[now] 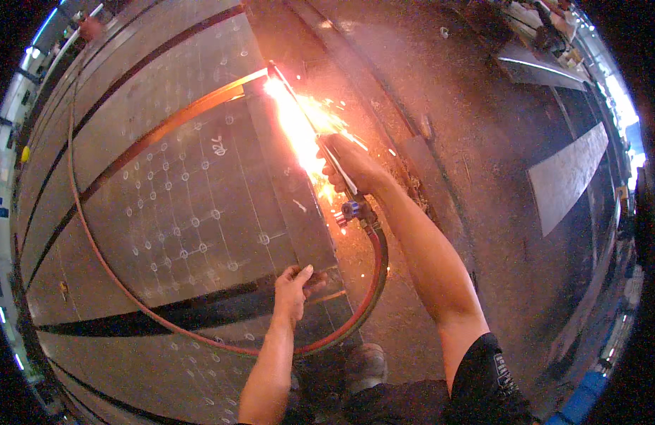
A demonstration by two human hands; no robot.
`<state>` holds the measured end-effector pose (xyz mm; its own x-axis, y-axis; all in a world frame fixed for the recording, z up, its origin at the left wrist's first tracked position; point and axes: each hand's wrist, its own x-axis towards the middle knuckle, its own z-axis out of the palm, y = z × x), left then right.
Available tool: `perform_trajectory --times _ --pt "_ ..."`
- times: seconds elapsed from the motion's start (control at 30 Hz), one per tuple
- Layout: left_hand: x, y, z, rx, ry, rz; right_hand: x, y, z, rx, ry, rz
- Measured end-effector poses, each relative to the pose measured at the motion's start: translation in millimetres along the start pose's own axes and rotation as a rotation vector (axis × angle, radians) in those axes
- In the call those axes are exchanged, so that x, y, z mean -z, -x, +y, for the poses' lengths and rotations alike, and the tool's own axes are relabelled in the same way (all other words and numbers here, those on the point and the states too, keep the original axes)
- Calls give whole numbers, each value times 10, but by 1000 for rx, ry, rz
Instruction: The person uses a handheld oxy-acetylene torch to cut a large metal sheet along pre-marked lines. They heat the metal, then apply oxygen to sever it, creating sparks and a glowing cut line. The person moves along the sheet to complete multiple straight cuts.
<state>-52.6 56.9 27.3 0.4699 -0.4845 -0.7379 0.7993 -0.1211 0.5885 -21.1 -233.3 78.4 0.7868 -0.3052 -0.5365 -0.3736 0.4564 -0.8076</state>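
Note:
My right hand [348, 163] is closed around a cutting torch [352, 210], near the right edge of a large marked steel plate [200, 163]. Beyond the hand, the torch's thin tube runs to the plate's far corner. A bright glare and flying orange sparks spread along the edge and hide the nozzle and the cut. From the valves at the torch's rear, a paired red and green hose [375, 276] loops down and left across the plates. My left hand [295, 287] hovers by the plate's near edge, fingers loosely bent and apart, with nothing visible in it.
Circled chalk marks and lines cover the plates, with dark gaps between them. A glowing orange strip [193, 103] runs along the far gap. A shoe [366, 365] stands below. On the floor at right lies a tapered metal sheet [568, 177]; clutter sits far right.

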Motion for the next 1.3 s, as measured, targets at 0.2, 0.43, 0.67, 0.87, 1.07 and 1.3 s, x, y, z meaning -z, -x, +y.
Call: perform_trajectory --times 0.2,0.43,0.67,0.87,1.07,1.3 --pt "1 16 61 5 6 17 -40 54 -198 96 285 247" --pt "19 -34 18 35 -48 9 158 65 36 193 592 249" --pt "9 -15 17 50 -91 27 282 327 214 47 317 234" --pt "-14 36 -15 69 -26 75 413 634 335 106 142 331" --pt "-4 -10 -166 -32 149 30 427 1035 241 29 10 303" --pt "131 129 -399 -8 5 61 368 1438 116 -64 -96 330"
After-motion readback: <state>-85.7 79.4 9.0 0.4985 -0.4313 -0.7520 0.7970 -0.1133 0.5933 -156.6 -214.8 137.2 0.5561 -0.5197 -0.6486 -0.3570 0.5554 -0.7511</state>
